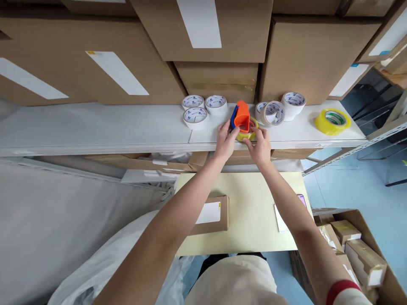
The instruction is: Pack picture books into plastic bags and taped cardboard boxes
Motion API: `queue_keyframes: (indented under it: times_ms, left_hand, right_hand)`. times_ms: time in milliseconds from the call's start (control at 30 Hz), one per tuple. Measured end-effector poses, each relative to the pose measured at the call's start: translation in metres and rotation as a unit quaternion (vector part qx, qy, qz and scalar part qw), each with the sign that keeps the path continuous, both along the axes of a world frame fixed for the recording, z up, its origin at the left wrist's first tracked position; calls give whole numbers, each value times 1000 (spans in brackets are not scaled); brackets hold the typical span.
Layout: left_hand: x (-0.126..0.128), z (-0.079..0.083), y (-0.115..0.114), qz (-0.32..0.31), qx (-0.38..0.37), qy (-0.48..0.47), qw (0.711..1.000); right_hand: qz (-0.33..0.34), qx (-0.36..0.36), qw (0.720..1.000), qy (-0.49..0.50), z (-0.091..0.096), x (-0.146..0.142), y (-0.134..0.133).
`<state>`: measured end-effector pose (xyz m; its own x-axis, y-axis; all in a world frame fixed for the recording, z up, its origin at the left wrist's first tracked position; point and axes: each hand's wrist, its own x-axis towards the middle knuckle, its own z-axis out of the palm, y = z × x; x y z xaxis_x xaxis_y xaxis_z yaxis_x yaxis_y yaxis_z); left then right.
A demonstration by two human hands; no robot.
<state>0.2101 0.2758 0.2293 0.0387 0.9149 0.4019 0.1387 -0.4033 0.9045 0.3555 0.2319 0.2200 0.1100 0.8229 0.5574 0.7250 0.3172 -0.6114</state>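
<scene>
Orange tape dispenser (242, 120) clamped in left hand (226, 142) and right hand (260, 146) grip, white rolls (195, 117) flanking it.

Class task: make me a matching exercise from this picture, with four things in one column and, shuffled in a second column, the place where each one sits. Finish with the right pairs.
Things
1. orange tape dispenser
2. yellow tape roll
3. labelled flat box
4. three white tape rolls

Places
A. on the pale table
B. alone at the right end of the white shelf
C. gripped between the left hand and the right hand
D. on the shelf, just left of the hands

Pairs: 1-C, 2-B, 3-A, 4-D
</scene>
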Motion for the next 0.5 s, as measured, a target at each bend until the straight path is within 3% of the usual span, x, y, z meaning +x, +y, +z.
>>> queue_keyframes:
  times_ms: [67, 133, 200, 267, 333, 400, 500]
  left_hand:
    - [-2, -6, -9, -5, 1, -17, 1000]
    - [-11, -13, -32, 4, 7, -23, 1000]
    - [-33, -25, -69, 32, 18, -6, 999]
    - [-68, -46, -118, 85, 23, 34, 996]
    - [-112, -81, -170, 160, -2, 86, 983]
    - [-157, -126, -218, 248, -60, 107, 961]
    - [-209, -189, -272, 351, -251, 58, 900]
  right_hand:
    - [4, 13, 1000, -2, -2, -1, -4]
    - [1, 29, 1000, -5, -11, -5, -22]
    - [5, 26, 1000, -5, -31, -10, -57]
    - [38, -23, 999, -4, -66, -17, -106]
    - [92, -130, 987, 3, -111, -26, -160]
    - [120, -277, 953, 14, -156, -36, -209]
    - [139, -442, 886, 32, -207, -55, -262]
